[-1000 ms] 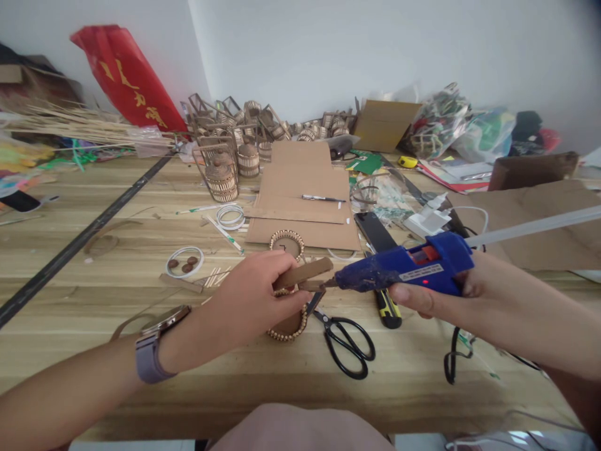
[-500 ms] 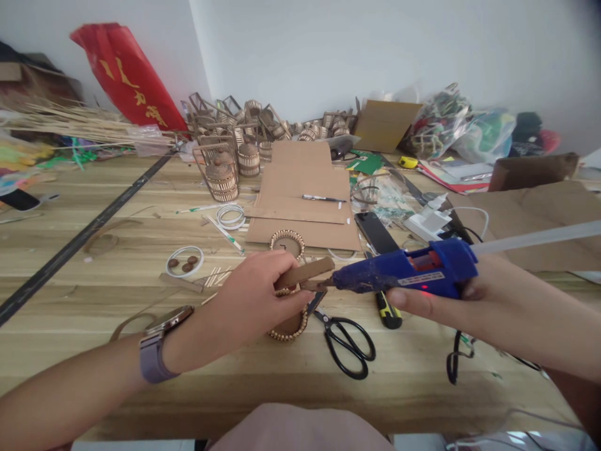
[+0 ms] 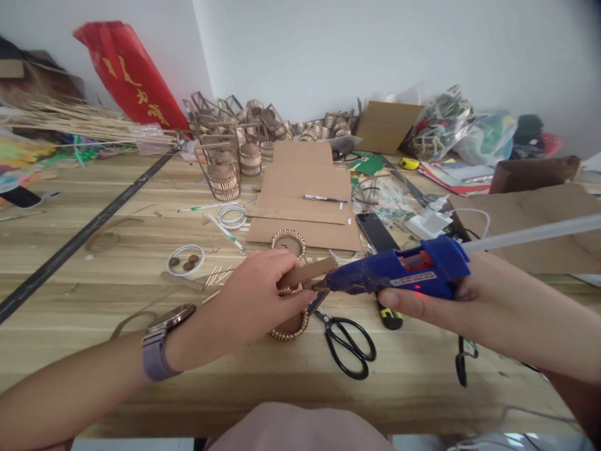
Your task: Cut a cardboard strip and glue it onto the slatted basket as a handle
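My left hand (image 3: 256, 297) is closed, pinching a flat brown strip (image 3: 307, 272) between thumb and fingers. In my right hand (image 3: 436, 304) is a blue hot glue gun (image 3: 389, 269), with a long clear glue stick (image 3: 535, 230) jutting from its back. The gun's nozzle points left and is at the strip, by my left thumb; whether glue is coming out is too small to tell. Below my left hand lies a round beaded piece (image 3: 290, 326), partly covered by the fingers. A second beaded ring (image 3: 288, 243) sits just beyond them.
Black-handled scissors (image 3: 350, 347) lie right of the beaded piece, near a yellow-black cutter (image 3: 390, 316) and a phone (image 3: 377, 232). Cardboard (image 3: 305, 181) with a pen (image 3: 323, 198) lies ahead. Several small bamboo baskets (image 3: 223, 178) stand at the back. White rings (image 3: 185, 260) lie left.
The glue gun has shifted slightly left, bringing its nozzle further in against the strip. My left hand keeps its hold and has hardly moved.
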### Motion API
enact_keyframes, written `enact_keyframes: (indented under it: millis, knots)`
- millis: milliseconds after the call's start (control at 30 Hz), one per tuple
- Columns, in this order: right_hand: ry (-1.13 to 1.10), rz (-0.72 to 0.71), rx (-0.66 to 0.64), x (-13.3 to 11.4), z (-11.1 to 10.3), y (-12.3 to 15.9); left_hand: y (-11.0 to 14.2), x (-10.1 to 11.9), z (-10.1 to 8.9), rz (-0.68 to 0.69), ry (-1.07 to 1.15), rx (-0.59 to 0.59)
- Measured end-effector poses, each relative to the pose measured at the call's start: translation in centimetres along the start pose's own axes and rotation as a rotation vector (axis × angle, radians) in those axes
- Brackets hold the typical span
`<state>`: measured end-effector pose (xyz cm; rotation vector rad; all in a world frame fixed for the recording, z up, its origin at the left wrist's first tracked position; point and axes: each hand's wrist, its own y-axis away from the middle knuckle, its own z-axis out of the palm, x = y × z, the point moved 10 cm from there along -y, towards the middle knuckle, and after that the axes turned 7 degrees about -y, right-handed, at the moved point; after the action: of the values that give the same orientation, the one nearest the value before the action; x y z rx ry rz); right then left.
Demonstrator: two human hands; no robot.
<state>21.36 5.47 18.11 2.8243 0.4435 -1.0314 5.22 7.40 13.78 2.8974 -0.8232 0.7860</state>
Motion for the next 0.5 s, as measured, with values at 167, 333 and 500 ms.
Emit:
enact_keyframes:
  millis: [167, 333, 500]
  knots:
    - [0.014, -0.012, 0.005, -0.28, -0.02, 0.05, -0.05, -0.08, 0.12, -0.002, -0.005, -0.007]
    - [0.012, 0.018, -0.027, -0.23, 0.53, -0.28, -0.19, 0.04, -0.05, 0.022, 0.003, 0.017]
    - [0.049, -0.017, -0.020, -0.65, 0.38, -0.13, -0.25, 0.35, -0.30, 0.058, -0.002, 0.048]
